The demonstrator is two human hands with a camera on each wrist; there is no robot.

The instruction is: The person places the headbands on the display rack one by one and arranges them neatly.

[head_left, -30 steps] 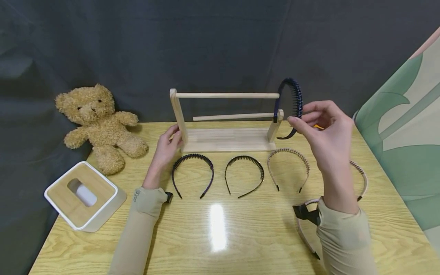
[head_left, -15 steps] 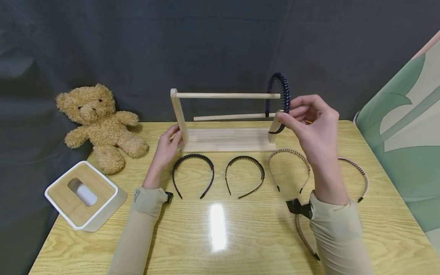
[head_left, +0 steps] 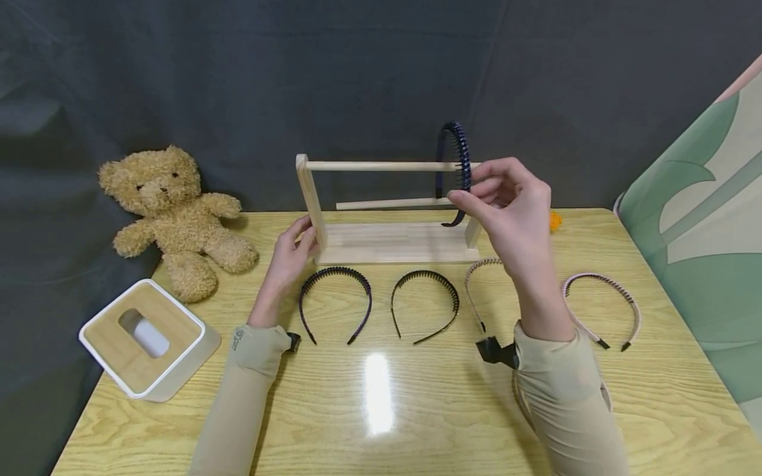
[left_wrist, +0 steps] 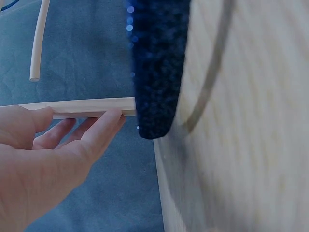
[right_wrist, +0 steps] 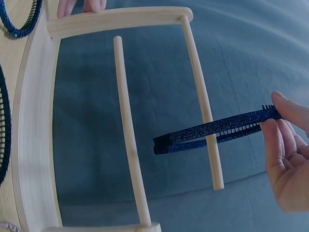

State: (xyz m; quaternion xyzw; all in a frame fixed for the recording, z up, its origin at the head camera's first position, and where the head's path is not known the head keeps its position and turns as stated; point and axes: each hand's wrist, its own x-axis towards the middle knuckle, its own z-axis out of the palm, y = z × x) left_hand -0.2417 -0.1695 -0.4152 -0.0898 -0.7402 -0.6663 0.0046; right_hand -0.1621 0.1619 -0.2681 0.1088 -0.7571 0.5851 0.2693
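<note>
My right hand (head_left: 506, 198) pinches a dark blue toothed headband (head_left: 465, 155) at its curved part. In the right wrist view, the headband's two arms (right_wrist: 203, 129) straddle the upper rod (right_wrist: 199, 79) near its free end. My left hand (head_left: 292, 251) grips the left upright (head_left: 309, 195) of the wooden stand (head_left: 395, 246), thumb and fingers on opposite sides in the left wrist view. The lower rod (head_left: 387, 204) runs from the short right post, partly hidden behind my right hand. Close to the left wrist camera hangs a dark blue headband end (left_wrist: 159, 72).
Before the stand lie a dark purple headband (head_left: 335, 271), a black one (head_left: 425, 274), a beige one (head_left: 469, 291) and a pink one (head_left: 635, 311); another is mostly under my right forearm. At left are a teddy bear (head_left: 178, 218) and a tissue box (head_left: 149, 340).
My right hand has moved left with the dark blue headband, from beyond the upper rod's free end to around the rod. The left hand has stayed on the upright.
</note>
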